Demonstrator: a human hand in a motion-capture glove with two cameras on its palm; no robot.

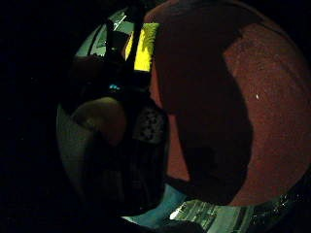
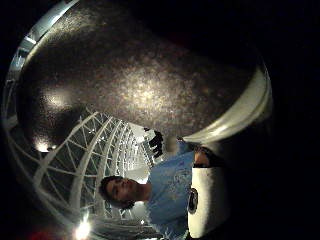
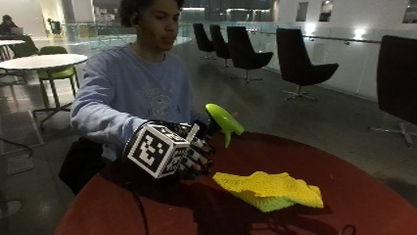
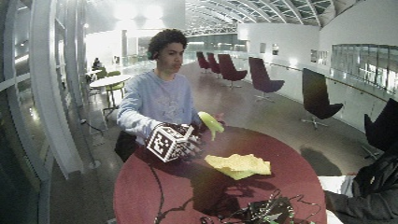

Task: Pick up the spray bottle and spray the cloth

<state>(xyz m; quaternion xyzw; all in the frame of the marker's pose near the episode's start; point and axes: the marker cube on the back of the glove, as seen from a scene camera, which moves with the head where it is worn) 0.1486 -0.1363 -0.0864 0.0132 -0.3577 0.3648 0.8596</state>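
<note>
Grips bottle [image 3: 221, 122] in gloved hand [image 3: 192, 149], fingers [image 3: 198, 152] curled round it, nozzle toward five o'clock, likely aiming at cloth [image 3: 270, 190] flat on counter [image 3: 365, 196].
</note>
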